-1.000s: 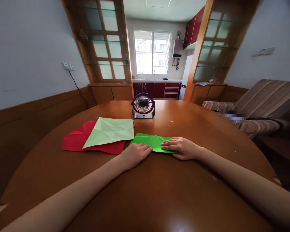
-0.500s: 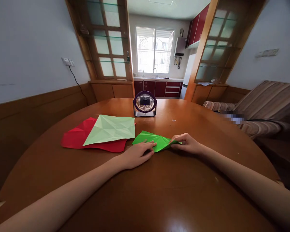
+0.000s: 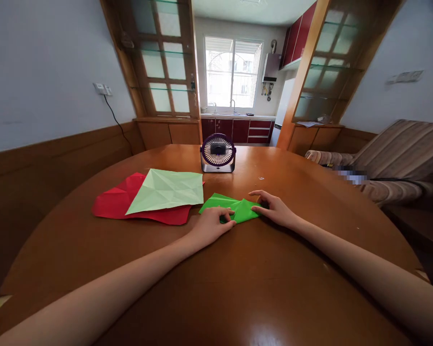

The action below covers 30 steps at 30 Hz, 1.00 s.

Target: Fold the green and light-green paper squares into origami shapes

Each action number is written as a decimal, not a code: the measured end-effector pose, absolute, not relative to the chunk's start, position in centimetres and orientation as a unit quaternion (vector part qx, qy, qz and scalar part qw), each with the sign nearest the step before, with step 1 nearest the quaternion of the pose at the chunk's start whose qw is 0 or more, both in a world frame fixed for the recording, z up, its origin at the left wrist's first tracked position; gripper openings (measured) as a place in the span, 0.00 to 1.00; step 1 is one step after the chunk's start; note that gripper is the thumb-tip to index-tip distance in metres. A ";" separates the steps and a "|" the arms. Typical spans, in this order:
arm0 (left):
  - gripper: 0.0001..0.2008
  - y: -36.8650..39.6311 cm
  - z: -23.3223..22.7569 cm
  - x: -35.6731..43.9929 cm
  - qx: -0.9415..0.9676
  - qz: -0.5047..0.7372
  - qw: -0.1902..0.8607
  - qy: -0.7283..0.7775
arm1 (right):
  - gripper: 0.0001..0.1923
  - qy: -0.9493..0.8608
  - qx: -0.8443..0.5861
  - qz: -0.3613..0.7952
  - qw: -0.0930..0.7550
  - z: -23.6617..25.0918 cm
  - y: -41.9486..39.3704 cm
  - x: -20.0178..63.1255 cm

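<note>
A bright green folded paper [image 3: 238, 207] lies on the round wooden table [image 3: 238, 288] in front of me. My left hand [image 3: 211, 225] pinches its near left edge, with a fingertip over the paper. My right hand [image 3: 274, 209] grips the paper's right end with the fingers curled on it. To the left a creased pale green sheet [image 3: 168, 190] lies flat on top of a creased red sheet [image 3: 111, 204].
A small purple desk fan [image 3: 218, 153] stands at the far middle of the table. A striped sofa [image 3: 393, 158] is off the table's right side. Wooden wall panelling runs along the left, and a kitchen lies behind.
The green paper's right side was lifted and folded in, so the piece is now narrower. Both hands moved closer together on it, the left hand sliding onto the paper.
</note>
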<state>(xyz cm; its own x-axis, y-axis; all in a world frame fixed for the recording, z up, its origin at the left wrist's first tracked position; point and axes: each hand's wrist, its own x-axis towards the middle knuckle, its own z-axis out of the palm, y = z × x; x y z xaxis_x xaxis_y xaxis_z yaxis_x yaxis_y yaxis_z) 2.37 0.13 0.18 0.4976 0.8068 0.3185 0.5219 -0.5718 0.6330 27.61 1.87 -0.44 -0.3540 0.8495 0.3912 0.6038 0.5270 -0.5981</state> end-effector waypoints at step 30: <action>0.21 1.4 0.9 3.0 0.950 0.103 -0.110 0.273 | 0.14 -0.850 -0.437 0.049 0.291 -1.1 1.4 27.1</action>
